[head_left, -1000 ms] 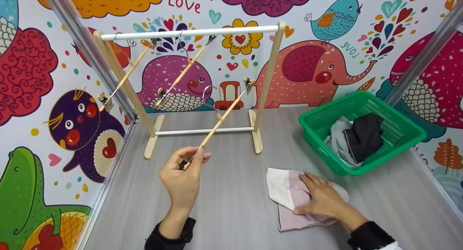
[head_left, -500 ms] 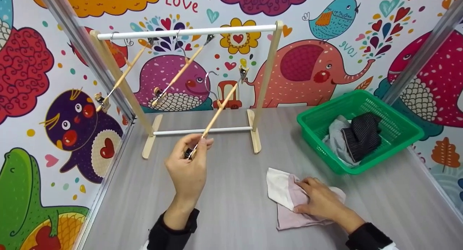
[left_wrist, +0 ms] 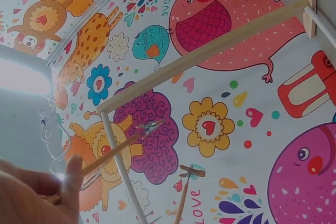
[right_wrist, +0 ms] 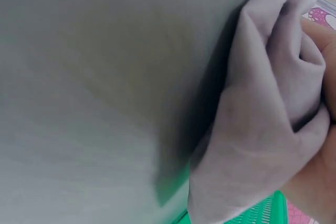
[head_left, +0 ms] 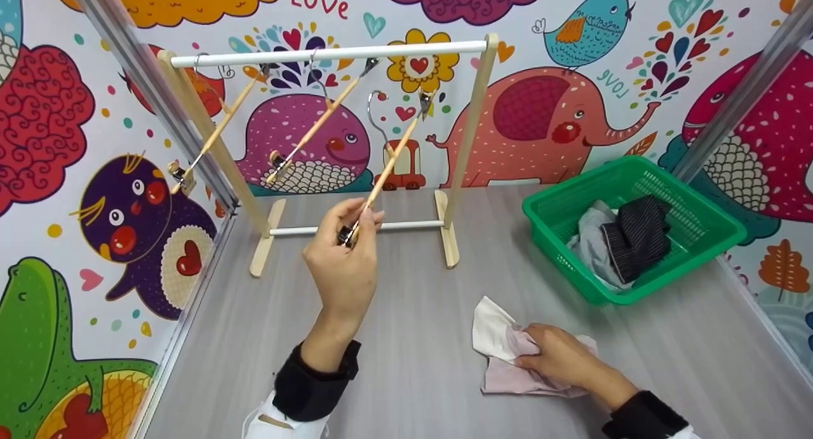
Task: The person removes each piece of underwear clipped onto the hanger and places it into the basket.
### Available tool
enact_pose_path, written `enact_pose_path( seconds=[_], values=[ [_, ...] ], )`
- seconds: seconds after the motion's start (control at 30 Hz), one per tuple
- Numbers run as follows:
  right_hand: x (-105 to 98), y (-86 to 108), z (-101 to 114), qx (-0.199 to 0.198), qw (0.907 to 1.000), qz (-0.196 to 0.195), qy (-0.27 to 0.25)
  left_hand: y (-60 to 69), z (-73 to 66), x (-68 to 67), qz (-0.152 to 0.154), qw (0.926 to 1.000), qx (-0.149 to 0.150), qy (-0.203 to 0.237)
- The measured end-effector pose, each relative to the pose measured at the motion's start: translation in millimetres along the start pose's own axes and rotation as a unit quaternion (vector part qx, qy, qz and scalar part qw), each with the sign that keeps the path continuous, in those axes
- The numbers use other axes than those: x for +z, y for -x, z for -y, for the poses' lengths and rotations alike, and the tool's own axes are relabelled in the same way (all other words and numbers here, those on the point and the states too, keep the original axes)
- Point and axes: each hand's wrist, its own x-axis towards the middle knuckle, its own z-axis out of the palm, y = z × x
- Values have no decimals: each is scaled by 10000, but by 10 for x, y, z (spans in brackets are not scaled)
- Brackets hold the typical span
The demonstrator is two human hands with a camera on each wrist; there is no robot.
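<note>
My left hand [head_left: 343, 261] pinches a wooden clip hanger [head_left: 397, 153] near its lower clip. The hanger slants up to the right, its metal hook free of the rack and its far clip below the white top bar. In the left wrist view the thumb presses against the hanger's stick [left_wrist: 107, 156]. On the right, my right hand [head_left: 562, 359] grips a pink and white cloth garment [head_left: 498, 331], bunching it between thumb and fingers. Folds of the pink cloth [right_wrist: 257, 124] fill much of the right wrist view. Part of the garment lies under the hand.
A small rack [head_left: 470, 134] with wooden posts stands at the back. Two clip hangers, one at the left [head_left: 219, 131] and another hanger [head_left: 317, 128] beside it, hang from its bar. A green basket [head_left: 540, 220] holds grey and dark striped cloth.
My left hand has risen and moved right with the hanger, bringing its hook closer to the bar. The right hand has gone from lying on the garment to bunching it up.
</note>
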Motion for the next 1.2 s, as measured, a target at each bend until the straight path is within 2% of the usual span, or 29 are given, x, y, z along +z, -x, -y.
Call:
enact_pose_path(
  seconds=[0.23,0.47,0.6,0.83,1.2],
  values=[
    [-75,-20,78,88,9981,-70,-610,-155,-70,121,112,9994,203,-252],
    [-227,-56,236,38,9952,-176,-958,-286,-64,249,130,9992,232,-298],
    [-304,-56,331,-86,9942,-365,-1008,-386,-55,324,103,9992,182,-352],
    [-407,-45,441,-744,9884,-885,-982,-541,-45,430,87,9989,27,-466],
    [-667,-8,570,-762,9877,-1185,-683,-671,57,519,205,9977,-233,-604]
  ],
)
